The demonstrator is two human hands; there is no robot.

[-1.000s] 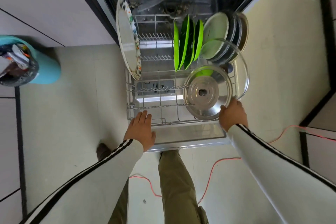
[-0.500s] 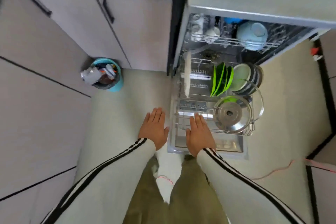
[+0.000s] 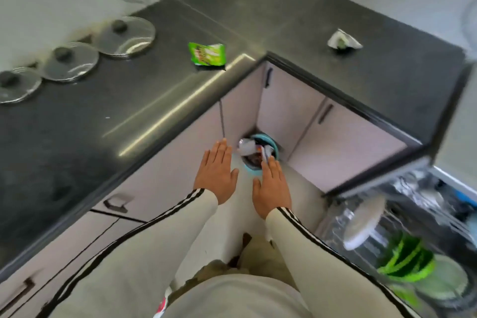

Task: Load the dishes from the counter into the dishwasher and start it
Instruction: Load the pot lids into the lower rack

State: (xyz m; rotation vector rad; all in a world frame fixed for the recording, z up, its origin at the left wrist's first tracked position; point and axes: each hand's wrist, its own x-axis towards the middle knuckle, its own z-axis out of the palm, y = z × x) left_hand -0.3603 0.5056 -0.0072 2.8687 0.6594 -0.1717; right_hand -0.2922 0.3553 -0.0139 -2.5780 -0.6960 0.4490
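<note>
Right, the view has swung off the dishwasher [image 3: 426,188] and onto the counter [image 3: 129,124]. A second ago both hands were down at the lower rack, the right one at a steel lid. Now left hand [image 3: 216,173] and right hand [image 3: 271,186] are flat, fingers straight, carrying nothing, out over the floor just short of the teal bin [image 3: 268,138]. Reads as: last item racked, going back for more.

Left to load, by my read: three glass lids [image 3: 71,62] in a row along the wall side of the counter, well apart from the hands. Green packet [image 3: 207,55] and crumpled wrapper [image 3: 343,40] look like rubbish, not dishes. The machine stands open at lower right with green plates [image 3: 405,261] and a white plate [image 3: 364,227] in it. It's blurred there, so I can't tell which slots are free.

Clearance: the counter's front edge sits between hands and lids, so the reach goes up and over it. The inner corner is boxed in by cabinets, with the bin parked in it. The open machine is just beside the person's right side, a likely shin knock on the turn back.
</note>
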